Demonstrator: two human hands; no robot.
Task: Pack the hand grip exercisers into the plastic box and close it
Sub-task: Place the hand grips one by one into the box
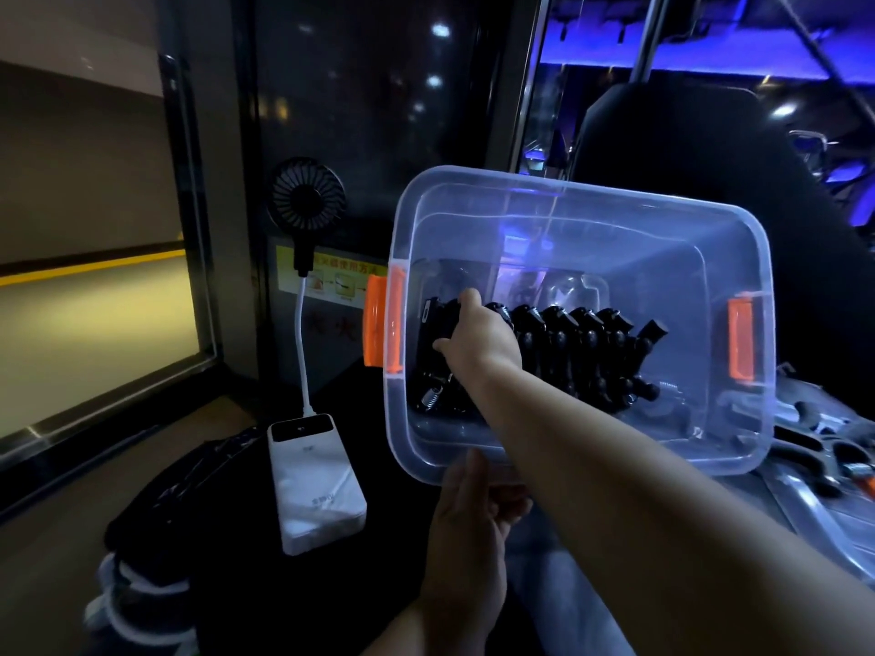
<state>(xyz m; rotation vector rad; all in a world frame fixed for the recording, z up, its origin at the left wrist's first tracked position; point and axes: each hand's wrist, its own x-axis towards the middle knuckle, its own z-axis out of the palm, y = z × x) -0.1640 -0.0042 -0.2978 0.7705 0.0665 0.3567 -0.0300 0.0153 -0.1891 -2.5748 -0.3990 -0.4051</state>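
Note:
A clear plastic box (pixel 738 229) with orange side latches is tilted up toward me, lid off. My left hand (pixel 473 513) grips its near rim from below. Inside, several black hand grip exercisers (pixel 582 343) with steel springs stand in a row along the bottom. My right hand (pixel 478 336) reaches into the box at its left end and grips one black exerciser (pixel 433 333) there, thumb and fingers wrapped round it. No lid shows in view.
A white power bank (pixel 317 480) lies left of the box, cabled to a small black fan (pixel 305 196). Dark cloth and white rope lie at the lower left. More exercisers and packaging (pixel 824 447) lie at the right. A glass wall stands behind.

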